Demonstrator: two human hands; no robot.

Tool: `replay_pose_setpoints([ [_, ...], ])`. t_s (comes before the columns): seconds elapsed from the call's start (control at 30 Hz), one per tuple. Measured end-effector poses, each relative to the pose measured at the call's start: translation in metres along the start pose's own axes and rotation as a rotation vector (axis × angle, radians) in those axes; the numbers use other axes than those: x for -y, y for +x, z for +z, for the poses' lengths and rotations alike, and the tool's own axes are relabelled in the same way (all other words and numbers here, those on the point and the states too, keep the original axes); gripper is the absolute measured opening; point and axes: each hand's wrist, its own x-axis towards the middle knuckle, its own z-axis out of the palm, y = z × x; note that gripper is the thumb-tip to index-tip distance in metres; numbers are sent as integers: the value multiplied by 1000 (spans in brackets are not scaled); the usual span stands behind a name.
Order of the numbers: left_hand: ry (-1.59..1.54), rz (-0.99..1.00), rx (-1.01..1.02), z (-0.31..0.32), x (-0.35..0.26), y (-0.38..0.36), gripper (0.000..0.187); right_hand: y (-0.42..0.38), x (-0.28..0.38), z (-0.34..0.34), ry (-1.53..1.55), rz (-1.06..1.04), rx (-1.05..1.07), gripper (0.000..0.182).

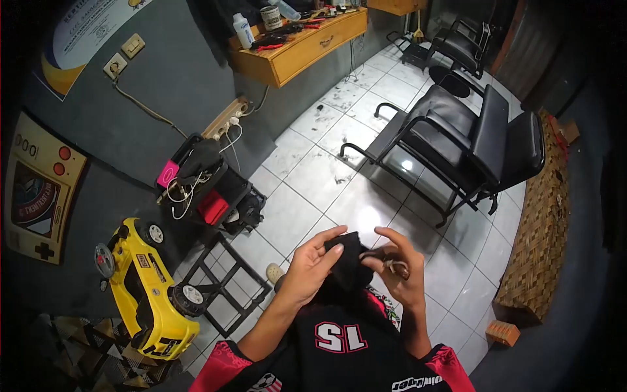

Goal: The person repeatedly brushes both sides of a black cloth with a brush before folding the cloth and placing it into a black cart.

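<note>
A piece of black cloth (351,260) is bunched up in front of my chest, folded into a point at the top. My left hand (312,266) grips its left side, thumb laid across the front. On the other side, my right hand (400,269) pinches the cloth's edge between thumb and bent fingers, its index finger stretched upward. Something small and brownish shows among the curled fingers of that hand; I cannot tell what it is. Below the cloth is my black jersey (339,336) with red sleeves.
Black barber chairs (450,127) stand ahead on the white tiled floor (307,176). Left are a yellow toy car (153,287), a black frame (228,287) and a cluttered trolley (212,183). A wooden shelf (294,55) holds bottles and tools. A woven bench (535,255) lines the right.
</note>
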Motion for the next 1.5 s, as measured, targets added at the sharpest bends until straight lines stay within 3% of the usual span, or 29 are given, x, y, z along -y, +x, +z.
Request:
replay_pose_setpoints([
  [0.07,111,24,-21,-6,-1,-4,29,-6,-8,0,356,202,4,19],
  [0.2,170,56,64,-14,-3,-6,24,0,-10,-3,363,186,119,17],
  [0.27,196,161,55,-19,8,3,21,3,-10,-11,205,207,212,14],
  [0.37,207,265,-73,-14,12,3,22,-6,-5,-11,237,261,219,15],
  [0.47,114,245,-186,-9,19,10,22,-10,-7,-11,256,203,235,17],
  [0.6,135,242,-41,1,20,11,24,-16,-12,-3,318,303,51,24],
  [0.67,217,249,-52,7,19,13,24,-10,-3,-8,294,378,60,23],
  [0.73,272,235,-61,9,19,8,24,-4,0,-7,79,-7,-122,23],
  [0.77,273,226,-58,10,19,7,23,-6,2,-9,64,75,-112,24],
  [0.93,257,210,-28,8,20,10,25,-9,-3,-11,69,66,-56,23],
  [1.0,209,195,0,14,16,8,26,-8,5,-14,311,348,51,23],
  [1.13,213,200,29,8,19,9,23,-6,-5,-6,381,166,110,25],
  [1.33,341,262,80,-1,26,10,15,-8,-2,-4,535,263,110,30],
  [1.5,337,275,154,2,24,10,31,-13,-4,-2,374,157,87,32],
])
